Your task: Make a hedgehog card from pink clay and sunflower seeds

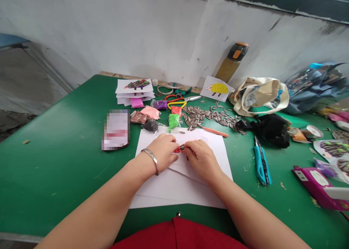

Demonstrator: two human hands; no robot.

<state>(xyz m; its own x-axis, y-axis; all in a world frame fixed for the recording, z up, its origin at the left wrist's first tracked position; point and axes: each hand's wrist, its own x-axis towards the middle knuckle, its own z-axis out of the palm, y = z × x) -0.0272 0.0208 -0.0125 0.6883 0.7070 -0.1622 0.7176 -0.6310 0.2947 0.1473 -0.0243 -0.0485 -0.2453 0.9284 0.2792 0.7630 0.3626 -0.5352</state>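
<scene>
Both of my hands meet over white paper [152, 191] on the green table. My left hand [163, 151], with a silver bracelet on the wrist, has its fingers closed at a small red piece [177, 149]. Sunflower seeds touch that piece on its right side. My right hand [200, 156] pinches at those seeds, its fingertips partly hiding them. Just beyond the paper lie bags of green clay [173, 121], black clay [151, 125] and pink clay [151, 112]. A pile of striped seeds [194, 116] and an orange-handled tool [215, 132] are behind my right hand.
A phone [116, 129] lies left of the paper. Scissors [177, 103], seed-decorated cards [133, 86] and a yellow hedgehog picture [217, 89] are at the back, near a bottle [231, 63]. On the right are a blue cutter [261, 163], black straps [272, 129] and a cloth bag [259, 96].
</scene>
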